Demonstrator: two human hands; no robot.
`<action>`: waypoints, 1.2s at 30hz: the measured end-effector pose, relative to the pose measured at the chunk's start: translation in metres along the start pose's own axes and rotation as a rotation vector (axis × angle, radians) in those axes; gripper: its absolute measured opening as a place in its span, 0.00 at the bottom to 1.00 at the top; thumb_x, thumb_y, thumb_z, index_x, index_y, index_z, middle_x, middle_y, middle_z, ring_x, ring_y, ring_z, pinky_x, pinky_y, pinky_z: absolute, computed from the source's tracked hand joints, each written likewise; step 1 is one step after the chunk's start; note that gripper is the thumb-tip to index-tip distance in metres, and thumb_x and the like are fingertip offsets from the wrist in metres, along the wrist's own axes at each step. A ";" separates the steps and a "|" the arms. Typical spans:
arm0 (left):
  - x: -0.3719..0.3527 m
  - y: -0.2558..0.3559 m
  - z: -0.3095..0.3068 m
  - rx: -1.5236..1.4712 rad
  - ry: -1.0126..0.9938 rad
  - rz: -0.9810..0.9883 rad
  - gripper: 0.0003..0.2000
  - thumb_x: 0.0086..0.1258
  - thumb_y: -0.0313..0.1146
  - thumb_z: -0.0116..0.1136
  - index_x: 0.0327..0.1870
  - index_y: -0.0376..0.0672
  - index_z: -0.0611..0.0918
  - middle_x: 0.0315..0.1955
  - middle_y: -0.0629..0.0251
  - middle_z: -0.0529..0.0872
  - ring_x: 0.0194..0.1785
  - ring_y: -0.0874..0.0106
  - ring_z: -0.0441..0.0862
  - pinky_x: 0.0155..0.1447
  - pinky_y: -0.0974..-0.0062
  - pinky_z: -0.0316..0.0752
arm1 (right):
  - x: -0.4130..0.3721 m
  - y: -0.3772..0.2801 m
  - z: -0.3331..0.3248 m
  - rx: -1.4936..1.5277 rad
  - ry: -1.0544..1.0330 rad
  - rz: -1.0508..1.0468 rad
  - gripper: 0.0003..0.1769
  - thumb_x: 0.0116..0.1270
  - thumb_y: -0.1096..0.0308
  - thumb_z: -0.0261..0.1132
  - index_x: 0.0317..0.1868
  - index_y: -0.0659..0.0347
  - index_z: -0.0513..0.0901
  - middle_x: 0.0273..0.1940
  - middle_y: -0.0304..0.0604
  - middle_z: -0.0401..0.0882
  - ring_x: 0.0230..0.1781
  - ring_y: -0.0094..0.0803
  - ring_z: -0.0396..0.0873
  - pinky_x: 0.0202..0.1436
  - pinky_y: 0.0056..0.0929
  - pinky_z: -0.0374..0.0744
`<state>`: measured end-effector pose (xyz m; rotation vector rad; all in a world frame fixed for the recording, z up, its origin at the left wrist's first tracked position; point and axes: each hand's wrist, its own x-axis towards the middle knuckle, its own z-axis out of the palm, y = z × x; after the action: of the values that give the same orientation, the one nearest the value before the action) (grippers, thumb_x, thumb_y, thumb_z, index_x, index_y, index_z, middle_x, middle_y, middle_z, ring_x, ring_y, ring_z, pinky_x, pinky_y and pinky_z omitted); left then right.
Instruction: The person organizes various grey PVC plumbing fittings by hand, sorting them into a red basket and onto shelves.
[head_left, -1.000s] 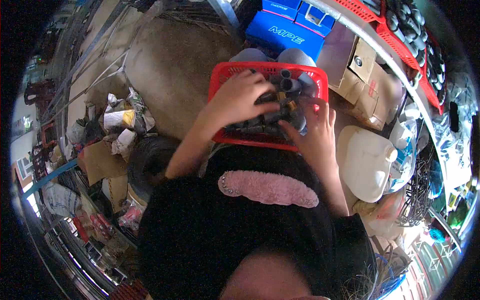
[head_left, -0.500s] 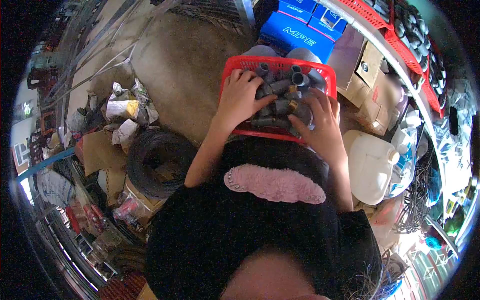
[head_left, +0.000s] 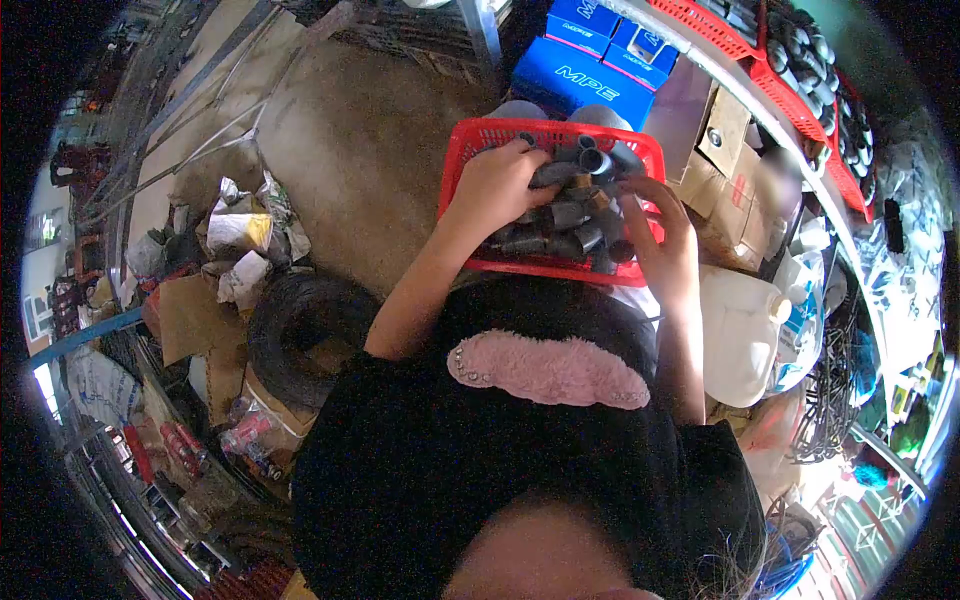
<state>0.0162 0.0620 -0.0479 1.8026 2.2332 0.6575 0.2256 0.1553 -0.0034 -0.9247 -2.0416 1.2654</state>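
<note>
A red plastic basket [head_left: 455, 165] on my lap holds several grey pipe fittings [head_left: 570, 215], a few with brass-coloured parts [head_left: 600, 200]. My left hand [head_left: 497, 185] reaches in from the left, its fingers bent round a grey fitting [head_left: 553, 175] near the basket's middle. At the right side, my right hand [head_left: 660, 225] hangs over the fittings with its fingers apart; its fingertips are near the brass-coloured parts, and nothing shows held in them.
Blue boxes [head_left: 585, 78] and open cardboard boxes [head_left: 725, 185] stand beyond the basket. A white jug [head_left: 740, 335] is at the right. To the left lie a black coil [head_left: 265, 340] and crumpled packaging [head_left: 240, 225]. Red baskets [head_left: 790, 95] line a shelf.
My left hand has closed round a fitting and moved slightly right. My right hand has lifted and shifted right, uncovering more fittings. The view has shifted slightly.
</note>
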 end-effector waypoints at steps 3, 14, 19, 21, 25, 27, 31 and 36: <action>-0.006 0.001 -0.012 0.002 0.118 0.037 0.18 0.55 0.41 0.69 0.45 0.43 0.84 0.38 0.57 0.83 0.41 0.57 0.83 0.45 0.61 0.79 | -0.001 0.003 -0.005 0.048 0.010 -0.012 0.10 0.69 0.69 0.64 0.48 0.64 0.82 0.46 0.48 0.83 0.48 0.34 0.81 0.52 0.32 0.77; -0.037 0.044 -0.095 -0.403 0.168 0.134 0.21 0.53 0.33 0.74 0.49 0.42 0.83 0.41 0.59 0.84 0.42 0.61 0.84 0.49 0.69 0.78 | -0.002 -0.034 0.016 0.369 -0.207 -0.025 0.26 0.63 0.66 0.71 0.60 0.60 0.76 0.48 0.46 0.82 0.47 0.32 0.81 0.49 0.31 0.79; -0.038 0.043 -0.080 -0.647 0.125 -0.020 0.21 0.55 0.32 0.73 0.50 0.42 0.82 0.42 0.59 0.85 0.45 0.63 0.84 0.51 0.70 0.77 | 0.004 -0.037 0.003 -0.027 -0.253 -0.147 0.22 0.62 0.67 0.72 0.55 0.63 0.80 0.48 0.46 0.83 0.49 0.29 0.80 0.53 0.28 0.77; -0.038 0.049 -0.076 -0.741 0.143 -0.091 0.20 0.57 0.31 0.72 0.52 0.42 0.82 0.44 0.59 0.85 0.47 0.65 0.84 0.54 0.71 0.76 | 0.001 -0.039 -0.002 -0.043 -0.292 -0.078 0.22 0.64 0.68 0.70 0.57 0.65 0.78 0.51 0.47 0.82 0.52 0.27 0.79 0.55 0.28 0.76; -0.036 0.056 -0.070 -0.632 0.312 0.003 0.18 0.59 0.29 0.70 0.52 0.42 0.83 0.47 0.60 0.87 0.49 0.67 0.83 0.57 0.72 0.75 | -0.005 -0.031 0.006 0.268 -0.228 0.129 0.20 0.65 0.61 0.69 0.53 0.66 0.82 0.44 0.47 0.84 0.46 0.27 0.80 0.50 0.28 0.77; -0.037 0.055 -0.069 -0.421 0.418 0.165 0.17 0.58 0.31 0.71 0.49 0.44 0.84 0.46 0.63 0.87 0.47 0.68 0.84 0.54 0.72 0.76 | -0.007 -0.029 0.010 0.374 -0.201 0.222 0.21 0.67 0.57 0.68 0.51 0.66 0.83 0.41 0.46 0.85 0.43 0.27 0.81 0.49 0.27 0.77; -0.041 0.062 -0.069 -0.145 0.562 0.402 0.16 0.54 0.34 0.72 0.46 0.50 0.86 0.44 0.69 0.87 0.43 0.68 0.83 0.48 0.72 0.78 | -0.011 -0.022 0.011 0.620 -0.246 0.460 0.22 0.71 0.52 0.63 0.51 0.64 0.84 0.42 0.41 0.84 0.43 0.27 0.79 0.50 0.25 0.76; -0.038 0.065 -0.087 -0.048 0.522 0.082 0.21 0.50 0.34 0.73 0.49 0.51 0.86 0.49 0.66 0.84 0.48 0.64 0.81 0.51 0.68 0.75 | -0.013 -0.018 0.007 0.730 -0.185 0.429 0.24 0.72 0.50 0.61 0.53 0.65 0.82 0.42 0.41 0.83 0.41 0.27 0.79 0.47 0.25 0.76</action>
<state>0.0459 0.0170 0.0544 1.8691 2.4213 1.3158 0.2237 0.1355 0.0090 -0.9173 -1.3274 2.1878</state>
